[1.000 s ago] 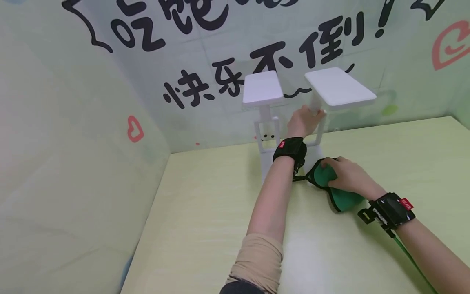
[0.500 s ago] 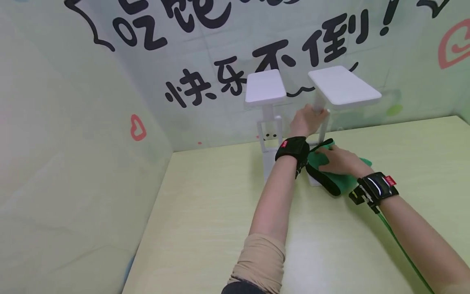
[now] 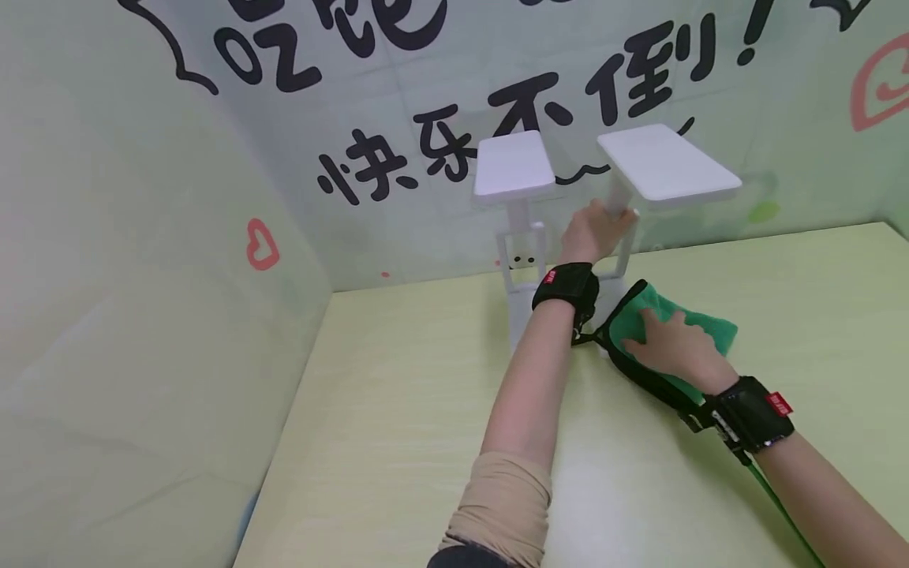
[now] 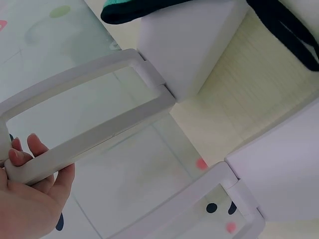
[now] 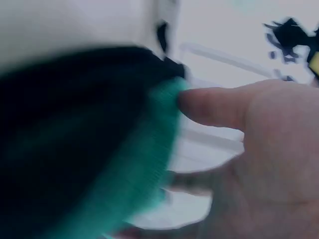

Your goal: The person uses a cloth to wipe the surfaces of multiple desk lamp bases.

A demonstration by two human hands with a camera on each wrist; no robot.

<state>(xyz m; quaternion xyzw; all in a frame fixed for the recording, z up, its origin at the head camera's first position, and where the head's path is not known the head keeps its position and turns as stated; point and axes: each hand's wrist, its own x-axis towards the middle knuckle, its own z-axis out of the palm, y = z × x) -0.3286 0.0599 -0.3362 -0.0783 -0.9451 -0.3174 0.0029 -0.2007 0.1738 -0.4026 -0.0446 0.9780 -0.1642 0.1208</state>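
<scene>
Two white folding desk lamps stand at the back of the table. My left hand [image 3: 595,231] grips the arm frame of the right lamp [image 3: 667,167]; the left wrist view shows its fingers curled round the frame bar [image 4: 94,140]. A green cloth with black edging [image 3: 710,325] lies in front of that lamp's base. Spread over it is my right hand [image 3: 675,347], fingers apart. In the blurred right wrist view, the thumb [image 5: 214,107] touches the edge of the cloth, and the fingertips are partly hidden by it. A black strap [image 3: 585,338] runs from the cloth toward my left wrist.
Beside the held lamp is the other desk lamp [image 3: 514,167]. A wall socket [image 3: 524,260] shows behind its frame. The pale wooden table [image 3: 383,410] meets a printed wall cloth [image 3: 426,244] at its back edge. A green cord [image 3: 784,513] trails along my right forearm.
My right hand and the green cloth have gone toward the lamp base and come back toward me. The cloth now lies spread wider under the fingers. My left hand keeps its grip on the lamp.
</scene>
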